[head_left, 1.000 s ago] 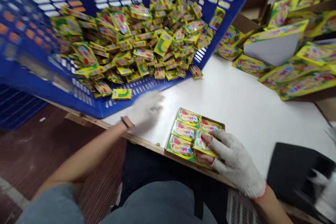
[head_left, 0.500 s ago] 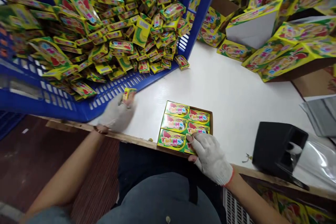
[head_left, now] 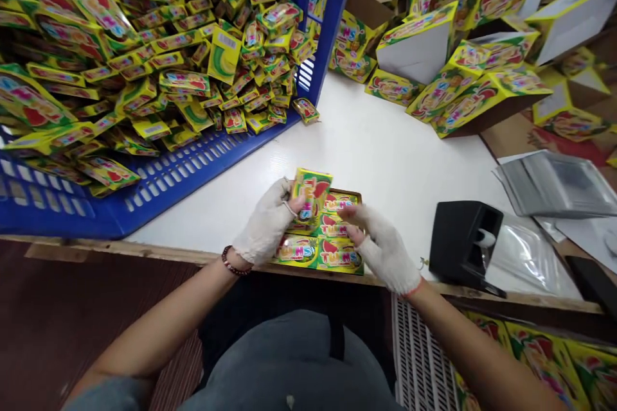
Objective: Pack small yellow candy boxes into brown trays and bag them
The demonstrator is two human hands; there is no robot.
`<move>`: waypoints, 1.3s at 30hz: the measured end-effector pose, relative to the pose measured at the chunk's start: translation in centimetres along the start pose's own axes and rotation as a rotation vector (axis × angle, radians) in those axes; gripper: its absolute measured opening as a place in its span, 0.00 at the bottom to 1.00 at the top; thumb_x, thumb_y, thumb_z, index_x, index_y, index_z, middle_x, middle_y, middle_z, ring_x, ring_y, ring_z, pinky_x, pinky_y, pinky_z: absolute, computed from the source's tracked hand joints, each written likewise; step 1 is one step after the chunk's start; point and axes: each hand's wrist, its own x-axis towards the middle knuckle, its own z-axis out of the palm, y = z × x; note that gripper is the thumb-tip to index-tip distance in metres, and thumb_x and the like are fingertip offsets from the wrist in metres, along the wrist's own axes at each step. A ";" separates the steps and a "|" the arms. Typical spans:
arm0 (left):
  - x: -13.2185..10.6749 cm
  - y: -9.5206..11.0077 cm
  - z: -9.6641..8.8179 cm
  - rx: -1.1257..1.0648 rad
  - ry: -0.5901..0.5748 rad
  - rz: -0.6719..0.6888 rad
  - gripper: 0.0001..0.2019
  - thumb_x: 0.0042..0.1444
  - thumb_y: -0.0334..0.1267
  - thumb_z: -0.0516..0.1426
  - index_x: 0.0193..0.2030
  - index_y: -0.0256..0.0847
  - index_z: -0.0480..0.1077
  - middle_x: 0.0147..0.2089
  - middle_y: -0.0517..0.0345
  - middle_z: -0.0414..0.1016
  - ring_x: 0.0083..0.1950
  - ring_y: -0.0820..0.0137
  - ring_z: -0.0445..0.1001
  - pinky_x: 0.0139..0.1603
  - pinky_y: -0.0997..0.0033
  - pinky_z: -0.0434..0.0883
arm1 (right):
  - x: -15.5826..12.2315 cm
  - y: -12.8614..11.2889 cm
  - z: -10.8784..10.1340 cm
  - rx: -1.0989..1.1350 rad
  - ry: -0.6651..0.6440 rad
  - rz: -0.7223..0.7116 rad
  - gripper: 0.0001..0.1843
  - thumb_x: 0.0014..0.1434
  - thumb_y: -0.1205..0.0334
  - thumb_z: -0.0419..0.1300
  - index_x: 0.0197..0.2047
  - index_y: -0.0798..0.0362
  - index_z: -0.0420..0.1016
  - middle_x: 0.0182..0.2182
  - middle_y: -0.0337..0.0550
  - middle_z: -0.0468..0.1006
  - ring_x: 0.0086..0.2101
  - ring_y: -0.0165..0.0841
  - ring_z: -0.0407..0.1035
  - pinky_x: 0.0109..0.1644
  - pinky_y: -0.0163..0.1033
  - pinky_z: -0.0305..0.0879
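My left hand point(head_left: 267, 225), in a white fingerless glove, grips a small yellow-green TWINS candy box point(head_left: 313, 189), tilted on end. It is held over the left part of a shallow carton point(head_left: 359, 199) at the table's front edge. Flat in the carton lie several like candy boxes point(head_left: 340, 253), their TWINS faces up; those at the upper left are partly hidden by the held one. My right hand point(head_left: 385, 247), gloved too, hovers at the carton's right side with thumb and fingers apart and nothing between them.
A blue plastic basket point(head_left: 159, 196) heaped with candy boxes point(head_left: 183, 83) stands at left. One small packet point(head_left: 306, 110) lies by its corner. Folded display cartons point(head_left: 472, 103) crowd the back right. A black tape dispenser point(head_left: 456, 244) and clear plastic sheets point(head_left: 554, 183) are at right.
My left hand has moved right from the basket's edge to above the carton, bringing a candy box. My right hand has lifted off the lower right boxes. The view has shifted right.
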 end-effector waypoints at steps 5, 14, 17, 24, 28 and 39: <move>-0.7 -1.7 2.3 0.556 -0.012 0.209 0.15 0.60 0.45 0.58 0.48 0.38 0.69 0.46 0.50 0.75 0.47 0.62 0.73 0.52 0.57 0.72 | 3.4 -0.8 -0.2 0.080 0.064 0.053 0.23 0.64 0.57 0.55 0.61 0.50 0.70 0.52 0.46 0.79 0.50 0.39 0.74 0.56 0.46 0.72; 3.6 2.4 -13.0 1.254 0.498 0.467 0.15 0.56 0.36 0.57 0.50 0.37 0.73 0.56 0.45 0.70 0.60 0.57 0.67 0.64 0.55 0.64 | 4.8 3.7 -0.8 -0.370 -0.190 -0.140 0.16 0.59 0.66 0.53 0.43 0.50 0.81 0.38 0.46 0.80 0.36 0.37 0.76 0.40 0.43 0.75; 5.4 5.5 -19.0 1.416 0.765 0.284 0.14 0.53 0.33 0.56 0.47 0.33 0.73 0.54 0.49 0.70 0.61 0.56 0.65 0.62 0.58 0.61 | 4.0 3.7 1.5 -0.485 -0.108 -0.226 0.15 0.65 0.63 0.50 0.34 0.51 0.78 0.34 0.46 0.77 0.34 0.37 0.73 0.38 0.43 0.73; 4.2 10.3 -23.9 1.261 0.784 0.305 0.12 0.57 0.40 0.56 0.39 0.30 0.72 0.44 0.59 0.74 0.58 0.63 0.66 0.64 0.61 0.56 | 2.9 4.3 2.8 -0.663 0.009 -0.397 0.13 0.66 0.65 0.52 0.40 0.54 0.78 0.35 0.49 0.75 0.35 0.38 0.68 0.38 0.45 0.67; 4.1 7.9 -20.0 1.008 0.807 0.389 0.19 0.59 0.50 0.55 0.42 0.32 0.72 0.41 0.58 0.76 0.49 0.66 0.72 0.54 0.64 0.66 | 3.9 2.3 1.9 -0.561 0.045 -0.409 0.13 0.66 0.63 0.51 0.39 0.54 0.77 0.32 0.48 0.74 0.34 0.39 0.67 0.38 0.46 0.64; 1.3 -0.1 -0.7 0.615 0.047 0.304 0.17 0.56 0.47 0.61 0.49 0.40 0.75 0.45 0.50 0.77 0.47 0.61 0.75 0.50 0.59 0.74 | 10.2 -1.8 0.9 0.553 0.106 0.106 0.23 0.67 0.45 0.47 0.57 0.49 0.62 0.43 0.46 0.76 0.37 0.35 0.72 0.40 0.43 0.73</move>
